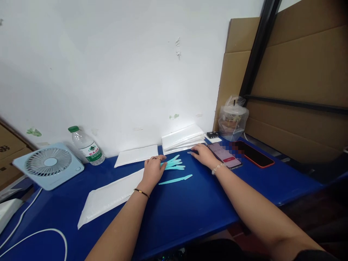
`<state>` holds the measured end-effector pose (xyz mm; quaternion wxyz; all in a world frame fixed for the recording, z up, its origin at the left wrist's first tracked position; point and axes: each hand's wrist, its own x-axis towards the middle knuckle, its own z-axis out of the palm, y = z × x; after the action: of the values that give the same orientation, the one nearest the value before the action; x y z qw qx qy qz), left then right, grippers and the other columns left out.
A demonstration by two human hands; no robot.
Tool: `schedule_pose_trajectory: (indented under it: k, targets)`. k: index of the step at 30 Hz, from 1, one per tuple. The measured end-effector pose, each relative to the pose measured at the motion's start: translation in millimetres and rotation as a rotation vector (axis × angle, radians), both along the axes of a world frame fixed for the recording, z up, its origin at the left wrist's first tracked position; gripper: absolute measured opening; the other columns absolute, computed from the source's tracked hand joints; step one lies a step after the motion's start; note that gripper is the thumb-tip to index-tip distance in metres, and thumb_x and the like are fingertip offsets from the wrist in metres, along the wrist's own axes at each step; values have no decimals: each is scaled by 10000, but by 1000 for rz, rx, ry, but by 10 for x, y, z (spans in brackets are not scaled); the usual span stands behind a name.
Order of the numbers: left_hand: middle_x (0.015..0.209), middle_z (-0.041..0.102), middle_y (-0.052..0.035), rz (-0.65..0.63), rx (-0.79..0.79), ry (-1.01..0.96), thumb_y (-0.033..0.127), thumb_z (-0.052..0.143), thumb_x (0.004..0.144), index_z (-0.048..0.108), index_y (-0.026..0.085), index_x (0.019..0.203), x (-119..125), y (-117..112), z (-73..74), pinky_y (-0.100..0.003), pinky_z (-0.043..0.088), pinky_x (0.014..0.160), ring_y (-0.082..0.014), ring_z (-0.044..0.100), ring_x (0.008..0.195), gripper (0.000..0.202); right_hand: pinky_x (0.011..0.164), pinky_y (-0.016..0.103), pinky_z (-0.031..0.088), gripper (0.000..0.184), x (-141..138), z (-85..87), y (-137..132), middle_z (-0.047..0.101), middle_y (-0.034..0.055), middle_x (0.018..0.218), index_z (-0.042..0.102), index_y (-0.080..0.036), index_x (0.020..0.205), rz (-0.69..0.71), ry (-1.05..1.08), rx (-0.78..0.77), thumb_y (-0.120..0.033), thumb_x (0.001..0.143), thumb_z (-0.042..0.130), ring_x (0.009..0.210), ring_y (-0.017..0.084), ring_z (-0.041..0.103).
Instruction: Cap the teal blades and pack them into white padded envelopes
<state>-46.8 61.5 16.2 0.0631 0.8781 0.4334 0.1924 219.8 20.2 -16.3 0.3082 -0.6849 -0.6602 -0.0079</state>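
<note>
A fanned bunch of turquoise eyebrow razors (175, 163) lies on the blue table, its narrow ends under my left hand (153, 169). The thumb and fingers of that hand are closed around the bunch. One more turquoise eyebrow razor (175, 179) rests apart, nearer to me. Beyond them to the right, my right hand (203, 154) has its fingertips pinched at a small translucent piece (189, 152), too small to name. A white padded envelope (114, 194) lies flat at my left wrist, partly hidden by it.
A second white envelope (137, 155) and an envelope stack (183, 138) lie along the wall. Left stand a blue fan (50, 165) and a water bottle (87, 146). Right are a phone (225, 156), an orange-edged phone (258, 155), a small black box (212, 135) and a bagged cup (233, 119).
</note>
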Motion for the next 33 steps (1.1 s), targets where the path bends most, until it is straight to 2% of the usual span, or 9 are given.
schedule_pose_trajectory:
  k: [3,7,9,11,15,20,25,30,33]
  targets:
    - [1094,629,-60,-83,-17,-22,362,551,814,589,242,1059,2,-76,49,-383,352,898,-252,533,1055,275,782,292,436,107,-90,-27,11,623,93,902,680,-169,826,19,-87,-80,-185,813,575,874,211,580]
    - [932,645,-18,-379,-187,91,410,648,726,631,242,914,20,-191,74,-296,406,750,-203,590,846,253,707,278,423,137,-177,-27,12,617,108,880,644,-160,776,-6,-148,-93,-167,835,520,811,205,585]
    - [878,644,-14,-433,-205,133,358,633,739,637,231,826,41,-220,60,-275,402,702,-190,586,808,154,694,276,418,143,-176,-18,6,625,115,868,630,-159,761,-3,-122,-81,-166,836,509,801,206,589]
    - [841,642,-24,-426,-192,155,277,558,784,627,216,755,60,-227,47,-266,392,666,-178,579,767,97,691,270,419,138,-159,2,-7,639,100,829,616,-165,750,3,-72,-65,-163,831,504,784,198,596]
    - [800,638,-39,-367,-179,176,196,461,807,589,196,668,61,-211,56,-262,371,610,-158,557,674,189,624,249,435,148,-147,74,-54,658,32,723,599,-182,792,39,189,-17,-219,853,470,638,152,608]
    - [858,644,-28,-408,-252,123,317,548,790,619,212,772,20,-239,92,-255,384,622,-168,566,739,129,551,235,449,121,-216,117,-94,665,14,694,621,-184,810,125,505,-22,-269,809,534,576,138,628]
    - [746,627,-19,-387,-358,148,310,543,782,612,206,760,12,-249,88,-253,365,577,-160,551,672,127,498,215,453,139,-287,162,-108,666,35,703,621,-159,833,164,816,-91,-267,746,622,591,143,643]
    - [719,607,-2,-287,-474,-139,376,483,821,561,193,852,-49,-100,47,-237,381,561,-142,544,638,201,532,224,452,214,-357,308,-204,639,9,669,651,-153,840,276,928,-29,-330,722,674,543,101,581]
    - [683,589,8,-259,-523,-234,399,504,803,557,185,835,-90,-19,27,-233,385,554,-136,541,622,223,548,230,452,239,-403,347,-249,635,1,648,667,-154,857,334,952,-53,-344,715,694,560,106,591]
